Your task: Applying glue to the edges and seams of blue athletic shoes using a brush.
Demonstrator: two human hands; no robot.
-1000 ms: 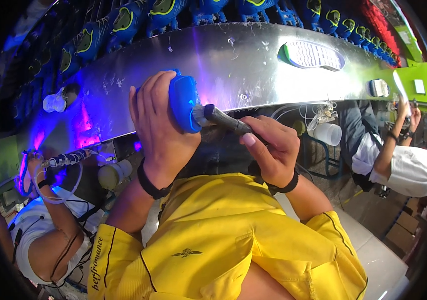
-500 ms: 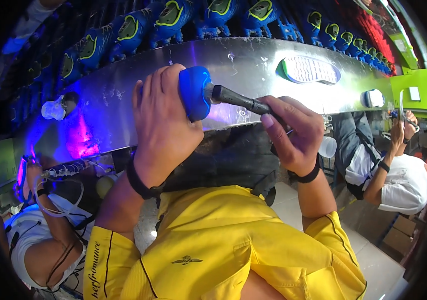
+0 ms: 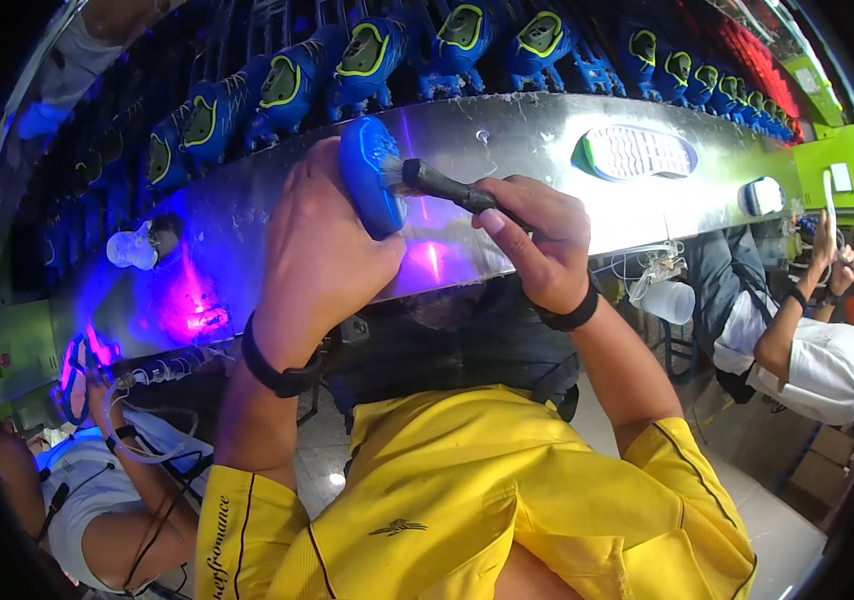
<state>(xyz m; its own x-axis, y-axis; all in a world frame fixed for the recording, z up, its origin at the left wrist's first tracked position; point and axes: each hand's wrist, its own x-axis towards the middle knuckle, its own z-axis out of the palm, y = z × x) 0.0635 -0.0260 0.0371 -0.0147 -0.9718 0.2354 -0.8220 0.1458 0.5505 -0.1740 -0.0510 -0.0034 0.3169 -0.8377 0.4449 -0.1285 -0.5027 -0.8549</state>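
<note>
- From my feed: hands apart, both loaded.
- Left hand (image 3: 327, 245) clamped on the blue shoe piece (image 3: 358, 170), about 11 o'clock from frame centre, above the bench (image 3: 522, 150); some left fingers hidden from me.
- Right hand (image 3: 539, 240), near 2 o'clock, pinches the dark handle of a brush (image 3: 452, 186); bristles point to 9 o'clock, touching the piece's 3 o'clock side.
- Patterned sole (image 3: 637, 152) lies on bench, 2 o'clock.
- Row of blue shoes (image 3: 368, 50) past bench, 12 o'clock.
- I see co-workers at 3 (image 3: 807, 355) and 8 (image 3: 97, 500).
</note>
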